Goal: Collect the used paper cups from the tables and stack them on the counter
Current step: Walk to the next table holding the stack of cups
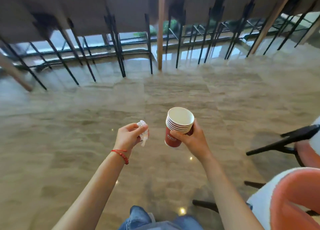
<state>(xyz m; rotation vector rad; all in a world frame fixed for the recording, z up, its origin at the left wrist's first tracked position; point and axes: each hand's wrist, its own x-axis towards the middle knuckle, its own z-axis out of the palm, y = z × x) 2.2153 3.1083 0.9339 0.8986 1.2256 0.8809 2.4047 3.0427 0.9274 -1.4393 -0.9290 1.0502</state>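
- The right hand [192, 137] holds a nested stack of red paper cups with white insides and white rolled rims [178, 127]; its grip is wrapped around the stack's side, thumb on the near face, fingers behind.
- The stack tilts slightly, its open mouth toward 12 o'clock, and hangs in the air over the floor, touching no surface.
- The left hand [129, 136] pinches a crumpled white paper napkin [143, 132] between thumb and curled fingers; the wad pokes out at the hand's 2 o'clock side.
- A red beaded cord bracelet [121, 154] circles the left wrist.
- The two hands are near each other, apart, the napkin at 9 o'clock of the cups.
- Beneath them spreads a glossy beige stone-tile floor [69, 125] with small light reflections.
- At 12 o'clock stands a row of grey-seated stools on thin black metal legs [119, 47], pushed in along a long high tabletop with pale wooden legs [161, 30].
- At 4 o'clock are coral-and-white upholstered chairs with dark legs [285, 200].
- Blue jeans [138, 219] show at 6 o'clock.
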